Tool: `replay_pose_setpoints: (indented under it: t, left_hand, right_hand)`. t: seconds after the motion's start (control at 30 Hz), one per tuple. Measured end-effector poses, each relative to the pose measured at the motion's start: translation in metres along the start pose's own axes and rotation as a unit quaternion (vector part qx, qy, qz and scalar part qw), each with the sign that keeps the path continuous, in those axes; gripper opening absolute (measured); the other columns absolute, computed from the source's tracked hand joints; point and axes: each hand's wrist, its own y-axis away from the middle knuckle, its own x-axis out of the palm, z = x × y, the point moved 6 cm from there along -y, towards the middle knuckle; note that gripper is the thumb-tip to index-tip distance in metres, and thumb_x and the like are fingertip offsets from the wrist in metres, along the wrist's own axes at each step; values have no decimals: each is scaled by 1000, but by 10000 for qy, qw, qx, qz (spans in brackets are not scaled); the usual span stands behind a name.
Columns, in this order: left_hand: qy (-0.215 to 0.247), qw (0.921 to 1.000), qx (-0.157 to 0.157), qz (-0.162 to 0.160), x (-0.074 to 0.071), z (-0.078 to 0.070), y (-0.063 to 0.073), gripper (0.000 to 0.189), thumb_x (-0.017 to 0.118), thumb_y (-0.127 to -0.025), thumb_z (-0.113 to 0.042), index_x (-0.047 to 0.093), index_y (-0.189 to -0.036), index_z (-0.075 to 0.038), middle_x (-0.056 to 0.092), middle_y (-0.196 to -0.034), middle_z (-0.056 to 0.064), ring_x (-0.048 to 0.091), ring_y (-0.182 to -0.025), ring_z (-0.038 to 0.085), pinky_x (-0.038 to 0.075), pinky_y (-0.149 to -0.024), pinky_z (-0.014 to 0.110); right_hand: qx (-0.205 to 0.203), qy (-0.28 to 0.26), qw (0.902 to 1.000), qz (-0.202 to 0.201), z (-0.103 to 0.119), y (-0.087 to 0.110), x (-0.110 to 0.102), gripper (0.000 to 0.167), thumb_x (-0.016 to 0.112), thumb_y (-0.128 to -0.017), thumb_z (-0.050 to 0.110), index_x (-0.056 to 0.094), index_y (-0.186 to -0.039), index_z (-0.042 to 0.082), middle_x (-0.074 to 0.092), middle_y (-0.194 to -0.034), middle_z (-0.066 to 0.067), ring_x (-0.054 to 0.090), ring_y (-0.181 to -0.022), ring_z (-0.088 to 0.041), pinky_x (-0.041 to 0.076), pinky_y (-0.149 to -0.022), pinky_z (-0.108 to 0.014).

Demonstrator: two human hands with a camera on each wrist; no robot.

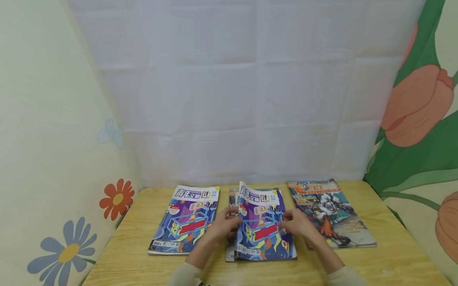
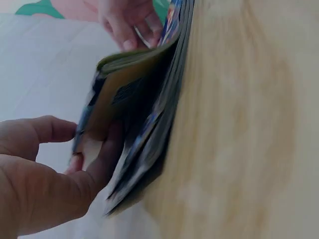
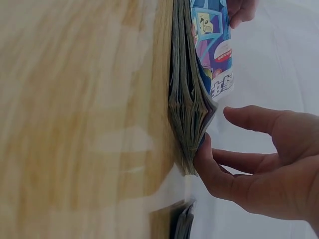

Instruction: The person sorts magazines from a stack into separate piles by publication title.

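On worktop, my left grip pinches tilted top magazine; right grip, relaxed, touches pile. Likely lifting or laying; next probably calls for right-side pinch.

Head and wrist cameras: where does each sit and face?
Head: on the head, facing forward and down at the central purple-blue paper magazine; left hand, right hand, forearms show.
Left wrist: on that wrist, facing the magazine's lifted side; both hands, left nearer.
Right wrist: on that wrist, facing page edges; both hands, right nearer.
Wrist views share the magazine and hands.
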Motion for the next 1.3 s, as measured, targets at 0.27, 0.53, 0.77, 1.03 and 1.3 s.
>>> replay_pose_setpoints:
  t: [0.27,0.53,0.77,1.03,1.3]
  left_hand:
    - [658,9971,-105,-366,5,7,0,48,66,-88,1,44,-131,2,59,-122,20,64,-96,24,58,-76,41]
    - [782,9962,-83,-387,7,5,3,49,70,-87,5,46,-130,2,63,-119,18,65,-97,26,58,-73,43]
    - [955,9947,-155,-338,8,-1,5,50,69,-87,6,46,-130,0,58,-122,17,64,-98,27,58,-77,44]
    - [1132,9930,-110,-308,-3,-7,5,55,69,-87,5,44,-136,2,58,-131,22,66,-98,28,57,-77,43]
    - [1027,9940,126,-363,-26,-14,3,54,70,-88,2,47,-137,4,60,-130,24,67,-91,25,57,-74,38]
  right_hand:
    - [-49,762,9953,-601,-4,-1,-12,40,74,-88,10,63,-116,-17,67,-97,-20,64,-89,-31,55,-74,-45]
    - [24,648,9971,-409,-12,-2,-9,27,76,-85,7,55,-67,6,45,-61,-1,41,-54,-13,36,-50,-28]
    - [731,-845,9935,-192,-25,-5,-13,41,67,-86,-5,59,-124,-18,68,-98,-16,68,-81,-25,59,-69,-39]
    - [746,-1481,9854,-383,-19,-7,-14,48,69,-83,-6,57,-129,-15,67,-100,-18,66,-77,-24,58,-65,-37]
    - [762,-1743,9811,-357,3,-10,-9,54,72,-82,-3,54,-131,-14,66,-102,-20,66,-80,-24,59,-69,-37]
